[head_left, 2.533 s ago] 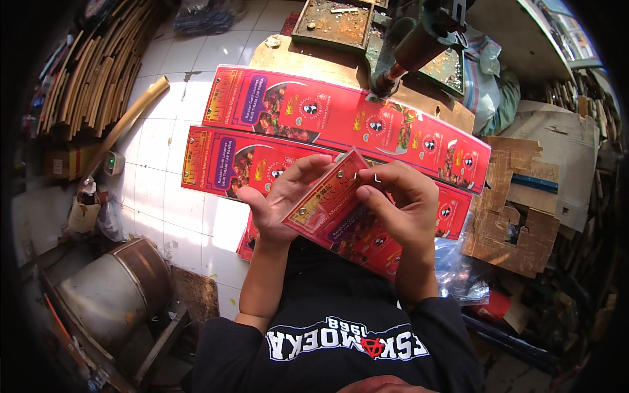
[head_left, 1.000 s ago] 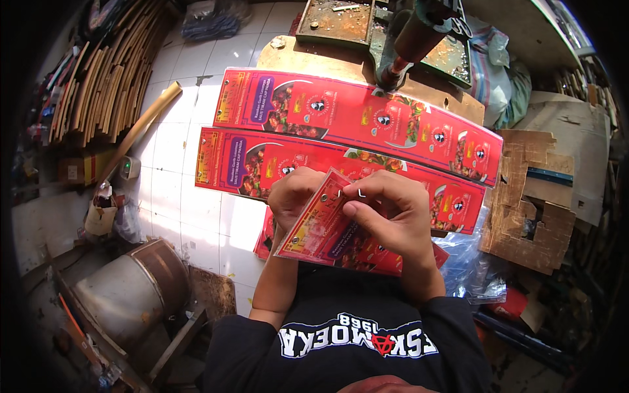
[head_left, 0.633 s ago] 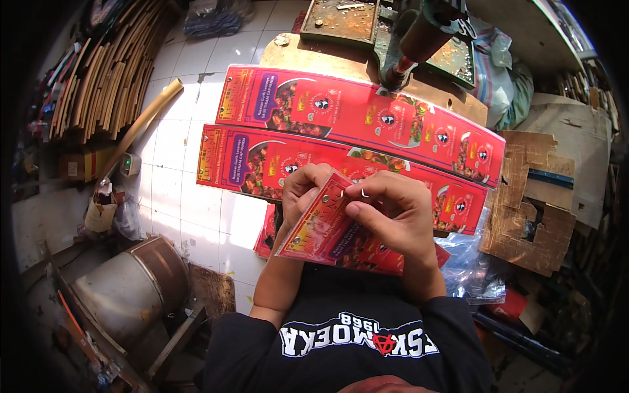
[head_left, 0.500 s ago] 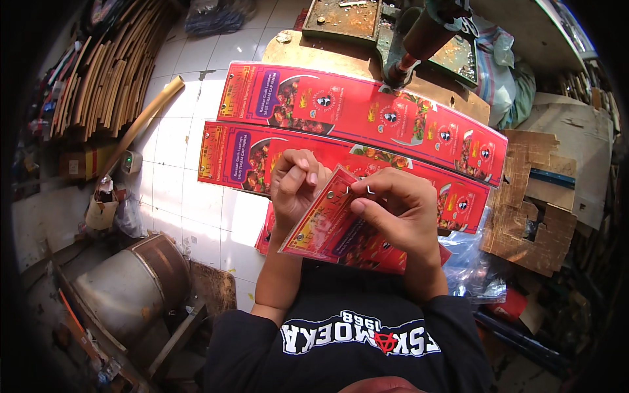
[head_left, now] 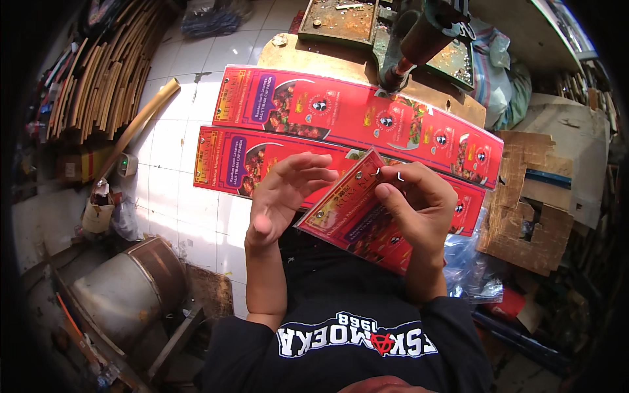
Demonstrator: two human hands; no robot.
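Observation:
My right hand [head_left: 422,203] pinches the upper edge of a red laminated printed strip [head_left: 354,213], tilted in front of my chest. Metal eyelets show at the strip's near-left corners. A small pale bent wire piece [head_left: 400,176] pokes out by the right fingertips; how it is held is partly hidden. My left hand [head_left: 285,193] is empty just left of that strip, fingers spread and thumb apart. Beyond both hands, two more long red strips lie side by side: the far one [head_left: 354,108] and the near one [head_left: 213,157], which the hands and the held strip partly cover.
At the back of the wooden table [head_left: 278,56] stands a machine with a dark cylindrical head [head_left: 422,46] and metal trays [head_left: 337,23] of small bits. Cut cardboard [head_left: 534,196] and clear plastic [head_left: 465,262] are on the right. A metal drum [head_left: 131,288] sits lower left.
My left hand has come away from the strip's left end, moved left and spread its fingers. The right hand has shifted slightly right, still holding the strip.

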